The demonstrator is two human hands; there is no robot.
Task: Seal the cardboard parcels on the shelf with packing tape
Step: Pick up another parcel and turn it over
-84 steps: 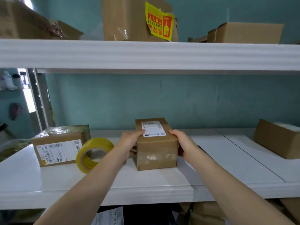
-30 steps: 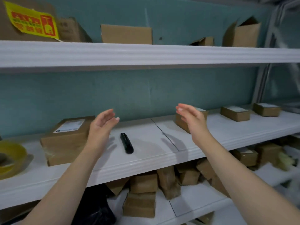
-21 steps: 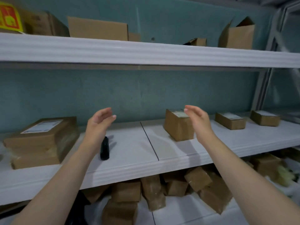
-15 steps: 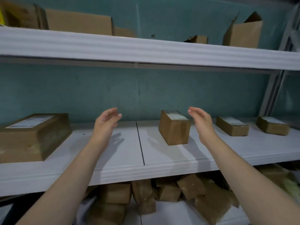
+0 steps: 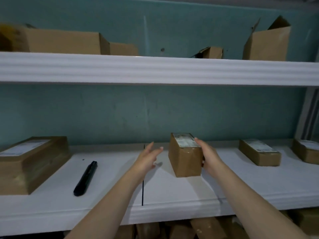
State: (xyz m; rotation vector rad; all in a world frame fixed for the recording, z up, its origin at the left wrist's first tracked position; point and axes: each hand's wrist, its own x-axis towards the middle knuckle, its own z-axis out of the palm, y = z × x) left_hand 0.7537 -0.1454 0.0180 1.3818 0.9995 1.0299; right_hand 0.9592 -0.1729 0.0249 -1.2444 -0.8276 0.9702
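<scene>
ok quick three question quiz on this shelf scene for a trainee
1. True or false: the left hand is touching the labelled parcel in the middle.
2. What lies on the shelf between the big parcel at far left and the left hand?
A. a roll of tape
B. a black pen
C. scissors
3. Fill the blank: the right hand rests against the middle parcel's ____ side.

Key: 1 false, a gap shows between them; 2 B; 3 right.
</scene>
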